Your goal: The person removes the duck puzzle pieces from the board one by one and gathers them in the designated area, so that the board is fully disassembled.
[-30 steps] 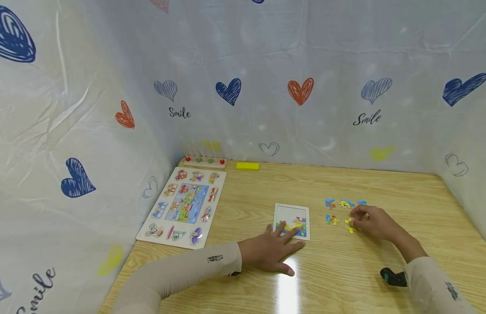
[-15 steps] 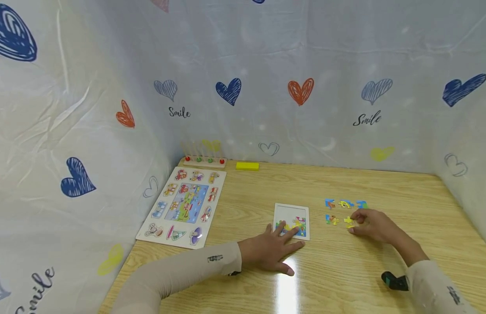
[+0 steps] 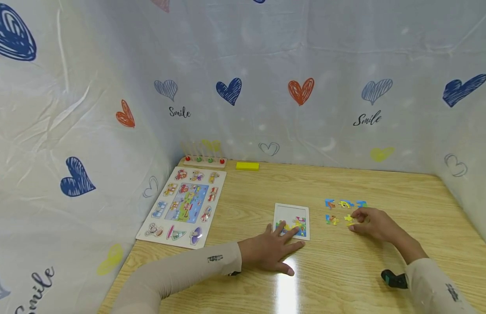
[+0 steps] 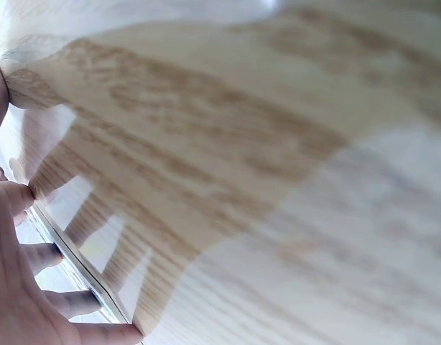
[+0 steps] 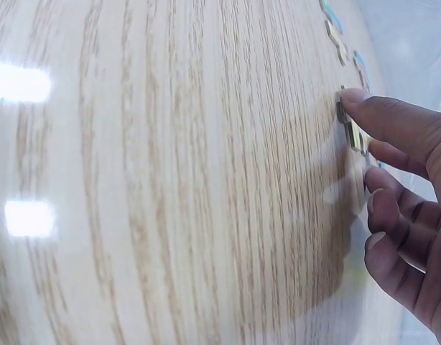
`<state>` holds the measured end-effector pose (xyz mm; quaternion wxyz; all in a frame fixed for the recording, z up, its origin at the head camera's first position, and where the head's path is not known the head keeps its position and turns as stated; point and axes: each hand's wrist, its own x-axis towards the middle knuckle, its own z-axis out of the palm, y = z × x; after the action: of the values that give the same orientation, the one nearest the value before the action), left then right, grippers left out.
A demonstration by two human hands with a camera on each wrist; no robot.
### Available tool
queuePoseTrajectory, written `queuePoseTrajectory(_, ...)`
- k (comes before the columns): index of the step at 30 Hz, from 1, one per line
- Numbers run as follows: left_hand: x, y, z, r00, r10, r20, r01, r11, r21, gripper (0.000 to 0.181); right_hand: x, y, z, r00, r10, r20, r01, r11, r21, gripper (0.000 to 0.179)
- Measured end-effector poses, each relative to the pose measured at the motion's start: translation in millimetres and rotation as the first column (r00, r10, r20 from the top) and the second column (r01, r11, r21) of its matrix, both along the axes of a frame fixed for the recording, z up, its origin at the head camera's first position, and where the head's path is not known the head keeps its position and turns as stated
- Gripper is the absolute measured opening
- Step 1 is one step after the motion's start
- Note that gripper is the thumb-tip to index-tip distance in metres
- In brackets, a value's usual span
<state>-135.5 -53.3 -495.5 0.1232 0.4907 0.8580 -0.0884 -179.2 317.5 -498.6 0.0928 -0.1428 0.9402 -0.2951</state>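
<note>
My left hand lies with fingers spread over the lower part of a small white jigsaw tray. Colourful pieces fill some of the tray's lower part, partly hidden by the fingers. In the left wrist view, fingertips rest over the edge of the tray. To the right, my right hand pinches a yellow jigsaw piece at the table surface. The right wrist view has the thumb against one end of this jigsaw piece, with the index finger on its far side.
Several loose jigsaw pieces lie in two rows near the right hand. A large peg puzzle board is at the left. Behind it stand a wooden bead rack and a yellow block. A patterned curtain closes off the back.
Over the last second, the yellow jigsaw piece has turned and shifted slightly up beneath my right fingers. My left hand has stayed on the tray.
</note>
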Motion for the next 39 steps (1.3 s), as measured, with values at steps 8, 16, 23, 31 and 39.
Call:
queuePoseTrajectory(8,-1.0,0.6,-0.9,1.000,-0.015,-0.021,0.014,0.999,-0.031,0.083,-0.4,0.2,1.5,1.000,0.004,-0.010,-0.003,1.000,0.019,0.038)
queuePoseTrajectory(16,-1.7,1.1,0.5,1.000,-0.021,-0.023,0.020,0.999,-0.046,0.083,1.1,0.3,2.0,1.000,0.004,-0.016,-0.004,1.000,0.010,0.037)
queuePoseTrajectory(23,0.0,0.1,-0.8,1.000,-0.005,0.004,0.005,1.000,-0.028,0.083,0.8,-6.8,3.2,0.999,0.010,-0.033,-0.010,1.000,-0.004,0.035)
queuePoseTrajectory(31,-0.9,0.5,-0.4,1.000,-0.004,-0.003,0.004,1.000,-0.014,0.082,-2.2,-25.0,8.6,0.996,0.074,-0.045,-0.077,0.995,-0.070,0.031)
queuePoseTrajectory(39,-1.5,0.5,-0.1,0.999,0.012,0.032,-0.012,1.000,-0.015,0.082,-9.1,-52.3,9.0,0.987,0.160,-0.021,-0.161,0.976,-0.147,0.029)
